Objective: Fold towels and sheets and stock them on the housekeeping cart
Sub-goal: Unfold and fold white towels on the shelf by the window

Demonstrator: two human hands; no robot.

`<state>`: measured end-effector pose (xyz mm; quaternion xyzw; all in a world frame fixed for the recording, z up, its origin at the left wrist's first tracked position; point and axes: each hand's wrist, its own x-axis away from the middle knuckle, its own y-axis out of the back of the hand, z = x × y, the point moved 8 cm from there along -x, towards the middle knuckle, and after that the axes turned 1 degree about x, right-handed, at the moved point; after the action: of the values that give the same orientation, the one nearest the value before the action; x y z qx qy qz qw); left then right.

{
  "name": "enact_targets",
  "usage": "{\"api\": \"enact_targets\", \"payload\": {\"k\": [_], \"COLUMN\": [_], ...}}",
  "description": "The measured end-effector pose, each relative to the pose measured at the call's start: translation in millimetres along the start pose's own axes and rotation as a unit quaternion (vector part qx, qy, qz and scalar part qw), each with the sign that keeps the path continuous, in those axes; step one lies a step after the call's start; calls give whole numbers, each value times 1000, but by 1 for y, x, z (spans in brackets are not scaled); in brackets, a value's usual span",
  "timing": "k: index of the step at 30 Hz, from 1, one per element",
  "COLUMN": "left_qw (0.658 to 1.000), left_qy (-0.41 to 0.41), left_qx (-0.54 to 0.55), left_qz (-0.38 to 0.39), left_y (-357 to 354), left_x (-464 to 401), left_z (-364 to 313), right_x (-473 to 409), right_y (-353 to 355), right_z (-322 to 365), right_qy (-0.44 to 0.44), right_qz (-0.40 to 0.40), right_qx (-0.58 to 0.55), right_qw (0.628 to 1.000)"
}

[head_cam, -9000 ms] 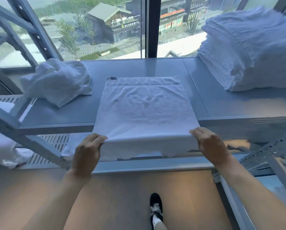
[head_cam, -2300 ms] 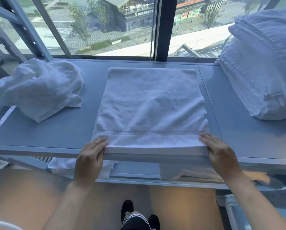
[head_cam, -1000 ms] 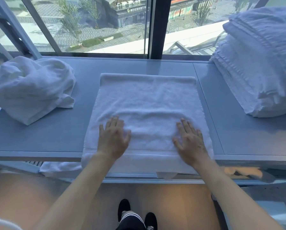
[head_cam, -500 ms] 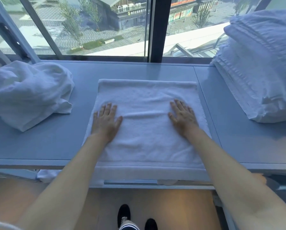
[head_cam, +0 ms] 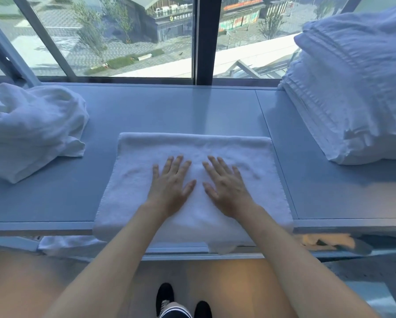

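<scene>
Grey shelf [head_cam: 164, 115], folded towel [head_cam: 132, 180] under flat hands [head_cam: 198, 182]

Folded stack [head_cam: 357, 88] cut off by right edge; crumpled linen [head_cam: 29, 129] by left (lower shelf contents mostly hidden).

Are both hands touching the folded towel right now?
Touching. The head view shows the left hand and right hand lying flat, fingers spread, on the folded towel.

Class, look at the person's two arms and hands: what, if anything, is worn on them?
Nothing visible is worn. The left hand and right hand are bare, with no gloves, rings or watch seen. Both forearms are uncovered as far as the picture shows: no sleeves or wristbands.
</scene>
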<state>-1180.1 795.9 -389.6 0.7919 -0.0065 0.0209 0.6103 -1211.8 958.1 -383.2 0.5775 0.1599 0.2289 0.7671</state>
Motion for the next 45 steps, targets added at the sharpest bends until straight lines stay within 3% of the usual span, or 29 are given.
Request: {"api": "enact_targets", "payload": {"k": [2,8,15,22,26,28,30,33,36,45], "left_qw": [1000,1000,1000,986,982,985,994,999,999,999], "left_qy": [5,-4,19,167,188,165,84,-44,-40,-33], "left_qx": [0,-1,11,2,-15,-16,1,1,-23,-34], "left_qz": [-6,-16,-19,-18,-11,-46,-72,-30,21,26], "left_y": [-1,-4,4,38,38,46,52,32,8,-9], "left_x": [-4,-2,-22,-71,-70,-61,-46,-8,27,94], "left_z": [6,11,30,144,145,130,101,61,60,44], "right_x": [-25,-57,-47,-45,-46,-44,-36,-4,30,96], "right_y": [1,38,35,29,30,36,46,40,15,5], "right_z": [-13,-129,-133,-138,-136,-131,-118,-87,-68,-58], "right_qy": [0,-142,-128,-111,-108,-100,-66,11,41,41], "right_qz": [22,2,-19,-43,-43,-47,-66,-54,13,56], "right_qx": [23,25,20,21,15,11,11,-25,-8,26], "right_qw": [1000,990,991,993,993,994,996,998,999,997]}}
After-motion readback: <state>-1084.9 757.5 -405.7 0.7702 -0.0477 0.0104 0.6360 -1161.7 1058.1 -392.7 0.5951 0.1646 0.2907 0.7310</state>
